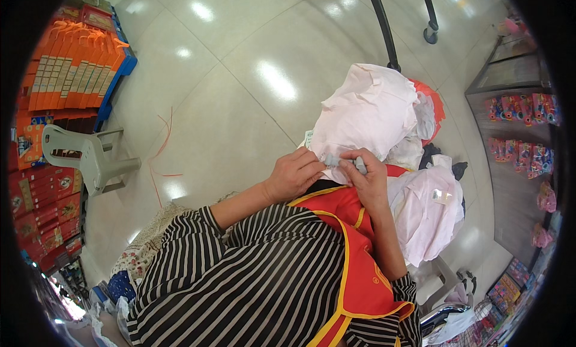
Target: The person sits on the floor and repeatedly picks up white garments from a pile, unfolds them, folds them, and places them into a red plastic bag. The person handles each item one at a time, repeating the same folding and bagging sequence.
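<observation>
My right hand point(371, 178) is closed around a small grey plastic tool point(333, 160), perhaps a tagging gun; part of it lies behind the fingers. At the tool's left tip, my left hand point(292, 173) pinches the near edge of a pale pink garment point(364, 108). The fingertips hide exactly what is pinched there. The garment lies spread over my lap and beyond my hands. A white paper tag point(308, 138) with print on it sticks out at its left side. To the right of my right forearm rests another pale pink garment point(425, 212) bearing a clear sticker.
A grey plastic stool point(110, 160) stands at left before stacked orange boxes point(74, 70) and red boxes point(49, 203). Red string point(155, 160) lies on the tiled floor. Black rack legs point(382, 27) stand ahead. A display shelf point(508, 180) with small packets is at right, near a red bag point(429, 104).
</observation>
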### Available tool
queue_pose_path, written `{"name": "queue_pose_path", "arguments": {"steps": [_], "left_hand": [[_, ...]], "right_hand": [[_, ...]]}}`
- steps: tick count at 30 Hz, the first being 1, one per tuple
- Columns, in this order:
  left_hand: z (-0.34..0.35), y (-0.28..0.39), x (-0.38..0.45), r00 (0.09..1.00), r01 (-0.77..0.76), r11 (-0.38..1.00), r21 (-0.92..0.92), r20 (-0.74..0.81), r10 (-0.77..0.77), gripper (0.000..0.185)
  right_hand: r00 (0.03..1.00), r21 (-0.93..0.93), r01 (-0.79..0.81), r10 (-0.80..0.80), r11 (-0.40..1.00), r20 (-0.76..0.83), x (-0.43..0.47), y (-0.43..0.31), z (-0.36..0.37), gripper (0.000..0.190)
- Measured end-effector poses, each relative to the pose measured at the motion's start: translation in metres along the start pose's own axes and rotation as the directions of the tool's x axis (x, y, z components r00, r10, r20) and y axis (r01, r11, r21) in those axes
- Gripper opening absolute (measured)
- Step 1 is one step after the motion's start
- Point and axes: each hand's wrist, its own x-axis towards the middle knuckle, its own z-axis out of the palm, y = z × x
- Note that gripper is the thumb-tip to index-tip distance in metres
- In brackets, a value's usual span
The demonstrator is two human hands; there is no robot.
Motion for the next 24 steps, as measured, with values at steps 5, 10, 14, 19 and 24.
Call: {"name": "queue_pose_path", "arguments": {"steps": [5, 10, 14, 19, 24], "left_hand": [[0.0, -0.003, -0.006, 0.998, 0.062, 0.997, -0.045, -0.019, -0.063, 0.03], [-0.004, 0.002, 0.002, 0.995, 0.096, 0.995, -0.02, -0.014, -0.096, 0.046], [-0.003, -0.003, -0.003, 1.0, -0.001, 0.999, 0.038, 0.017, 0.0, 0.054], [-0.001, -0.007, -0.009, 0.999, 0.003, 1.0, 0.005, 0.043, -0.004, 0.045], [-0.006, -0.004, -0.005, 0.999, -0.029, 0.999, 0.035, 0.027, 0.028, 0.043]], "right_hand": [[0.999, -0.036, 0.047, -0.046, 0.998, 0.029, 0.001, -0.003, 0.0, 0.012], [0.982, -0.137, 0.182, -0.173, 0.974, 0.075, 0.003, 0.004, 0.0, 0.015], [0.972, -0.215, 0.231, -0.214, 0.949, 0.1, 0.001, 0.004, 0.001, 0.015], [0.951, -0.255, 0.307, -0.285, 0.917, 0.121, 0.001, 0.0, 0.002, 0.015], [0.941, -0.234, 0.334, -0.31, 0.913, 0.135, 0.0, -0.001, 0.003, 0.015]]}}
